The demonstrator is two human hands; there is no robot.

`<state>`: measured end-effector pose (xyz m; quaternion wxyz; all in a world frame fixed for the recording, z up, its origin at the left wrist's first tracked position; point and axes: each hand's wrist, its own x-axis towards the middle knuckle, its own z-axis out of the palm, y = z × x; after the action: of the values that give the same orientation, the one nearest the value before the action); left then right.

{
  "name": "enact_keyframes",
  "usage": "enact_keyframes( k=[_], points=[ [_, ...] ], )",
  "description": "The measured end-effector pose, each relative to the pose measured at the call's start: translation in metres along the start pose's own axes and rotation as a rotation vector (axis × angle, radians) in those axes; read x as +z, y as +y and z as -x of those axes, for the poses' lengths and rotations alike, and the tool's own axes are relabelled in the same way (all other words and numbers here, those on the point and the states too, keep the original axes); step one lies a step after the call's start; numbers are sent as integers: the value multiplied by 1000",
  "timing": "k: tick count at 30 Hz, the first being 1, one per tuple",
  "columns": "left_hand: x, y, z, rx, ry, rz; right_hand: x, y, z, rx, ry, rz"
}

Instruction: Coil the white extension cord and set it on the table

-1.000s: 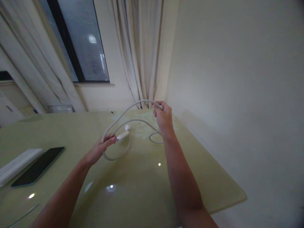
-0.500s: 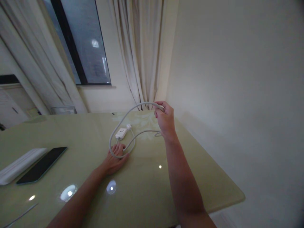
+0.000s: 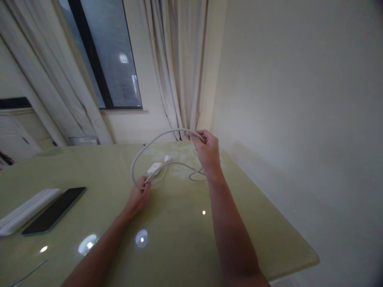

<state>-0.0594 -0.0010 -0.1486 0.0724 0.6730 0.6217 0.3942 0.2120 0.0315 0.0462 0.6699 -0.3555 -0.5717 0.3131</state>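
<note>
From where I stand, the person has the pale cable (image 3: 179, 129) up in both hands, arched above the greenish bench (image 3: 257, 239). The left hand (image 3: 137, 199) looks the most altered: half a second ago it lay low and spread out with the cable across it, and now its fingers have drawn together and its grip is clamped on the cable at the lower left of the arch. The right hand (image 3: 208, 153) has hardly moved; its grip stays closed on the upper end of the arch, near the far edge of the bench. A second strand runs from the left fingers across to below the right wrist, and the small loop there has opened wider than it was half a second ago. Just beyond the left hand, the white socket block (image 3: 154, 168) lies about where it was, the round white plug (image 3: 167, 158) near it. Over on the left, the long white case (image 3: 30, 209) and the dark tablet (image 3: 55, 211) beside it rest as before.
</note>
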Motion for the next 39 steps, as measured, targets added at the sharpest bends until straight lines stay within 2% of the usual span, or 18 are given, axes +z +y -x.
enact_keyframes(
  k=[2,5,12,22,26,29,35,37,39],
  points=[
    [-3,-4,-3,-23,20,-7,1,0,1,-12,4,17],
    [-2,-7,-2,22,4,-8,3,-1,3,-10,-19,0],
    [8,-14,10,135,-49,-235,5,-13,15,12,-220,-71],
    [-17,-21,0,165,-269,95,2,-16,15,12,-180,-105],
    [-25,-20,0,204,-352,119,2,-18,15,10,-176,-98],
    [-25,-21,-1,169,-270,70,3,-18,14,7,-191,-97],
    [-16,-20,-1,-82,101,-77,5,-19,17,6,-210,-96],
    [-12,-15,2,-191,158,-84,6,-21,18,2,-211,-115],
    [-9,-11,6,-266,166,-44,7,-22,19,-1,-211,-129]
  ],
)
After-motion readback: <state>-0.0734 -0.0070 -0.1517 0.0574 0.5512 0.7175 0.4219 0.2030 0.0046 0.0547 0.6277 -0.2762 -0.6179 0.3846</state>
